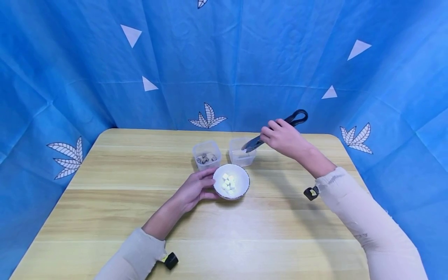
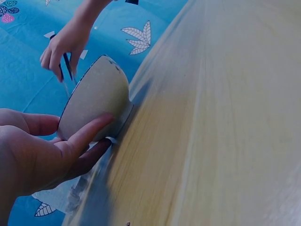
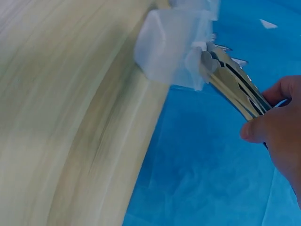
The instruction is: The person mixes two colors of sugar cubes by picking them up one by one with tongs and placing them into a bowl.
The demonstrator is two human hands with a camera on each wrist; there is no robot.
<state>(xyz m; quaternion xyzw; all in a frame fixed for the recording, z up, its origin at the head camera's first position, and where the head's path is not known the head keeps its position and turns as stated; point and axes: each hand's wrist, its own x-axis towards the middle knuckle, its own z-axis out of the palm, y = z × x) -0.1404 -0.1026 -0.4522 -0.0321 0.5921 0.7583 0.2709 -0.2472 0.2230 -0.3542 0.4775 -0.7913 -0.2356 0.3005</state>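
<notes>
My left hand [image 1: 196,189] holds the side of a small white bowl [image 1: 242,177], its fingers and thumb spread along the wall. Several white cubes [image 1: 229,183] lie inside the bowl, which stands on the table. With my right hand [image 1: 281,137] I grip a pair of black-handled tongs [image 1: 254,144], slanting down to the left. Their tips reach into the clear plastic container [image 1: 241,162] behind the bowl, where a white cube [image 3: 201,45] shows at the tips. In the left wrist view the bowl's outside [image 2: 96,94] hides its contents.
A second clear container [image 1: 206,146], with several dark brownish cubes [image 1: 204,158] in it, stands left of the first. Both are near the far edge of the wooden table [image 1: 115,217]. A blue patterned curtain [image 1: 224,58] hangs behind and at the sides.
</notes>
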